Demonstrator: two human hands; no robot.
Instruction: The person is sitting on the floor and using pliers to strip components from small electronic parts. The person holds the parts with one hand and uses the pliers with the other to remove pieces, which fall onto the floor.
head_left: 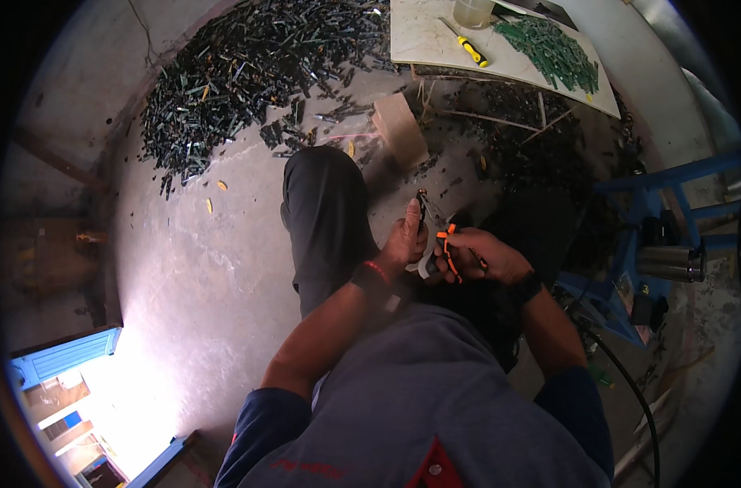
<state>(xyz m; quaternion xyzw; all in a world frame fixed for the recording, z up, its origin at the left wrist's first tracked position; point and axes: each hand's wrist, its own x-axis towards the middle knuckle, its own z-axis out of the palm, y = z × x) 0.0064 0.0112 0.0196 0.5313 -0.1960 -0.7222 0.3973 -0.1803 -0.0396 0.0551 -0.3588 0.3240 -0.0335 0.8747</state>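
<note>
In front of my lap, my right hand (486, 250) is closed round the orange-and-black handles of a pair of pliers (446, 237). Its metal jaws point up and left, toward my other hand. My left hand (405, 237) grips a slim dark strip (422, 210) upright, thumb along its side. The strip's upper end has a small brownish tip close to the jaws; I cannot tell whether they touch it. My fingers hide the strip's lower part.
A large heap of dark strips (248, 69) covers the floor ahead, near a wooden block (400, 130). On a pale board (435, 45) at the far right lie a yellow-and-black screwdriver (473, 53) and green pieces (549, 50). A blue stand (622, 236) is at right.
</note>
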